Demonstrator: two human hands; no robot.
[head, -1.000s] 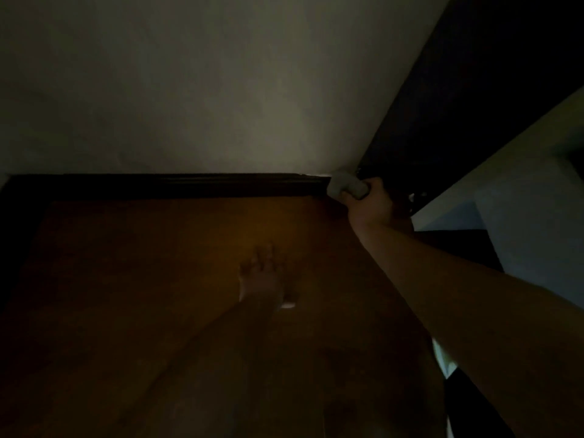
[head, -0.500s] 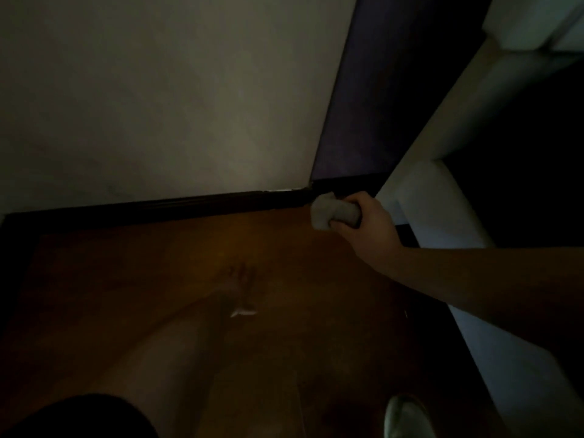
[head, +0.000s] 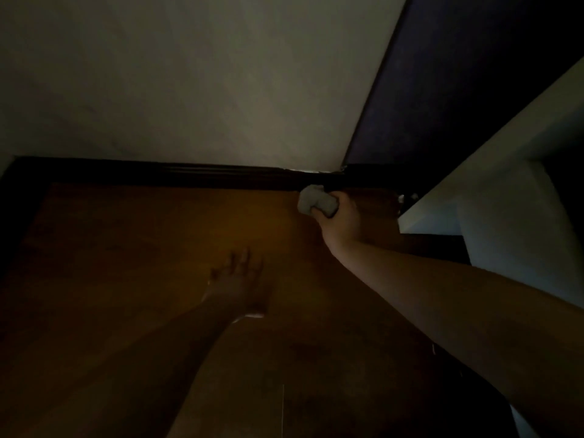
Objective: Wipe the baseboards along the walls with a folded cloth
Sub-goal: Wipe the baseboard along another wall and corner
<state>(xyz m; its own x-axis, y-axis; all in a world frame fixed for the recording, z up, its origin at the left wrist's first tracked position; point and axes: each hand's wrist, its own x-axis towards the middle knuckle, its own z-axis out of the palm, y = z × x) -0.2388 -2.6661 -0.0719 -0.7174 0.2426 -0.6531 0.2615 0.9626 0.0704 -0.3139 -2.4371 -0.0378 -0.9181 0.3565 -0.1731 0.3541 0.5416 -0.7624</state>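
The room is dim. A dark baseboard runs along the foot of the pale wall, ending in the corner at the right. My right hand grips a bunched light grey cloth, which sits against the baseboard a little left of that corner. My left hand lies flat on the wooden floor with its fingers spread, well short of the baseboard.
A dark panel rises from the corner on the right. A white frame or piece of furniture stands at the right edge, close to my right forearm. Another dark baseboard strip borders the floor at the far left.
My right hand with the cloth came out of the corner and moved left along the baseboard. My left hand stayed planted on the floor. The view shifted as my head moved.
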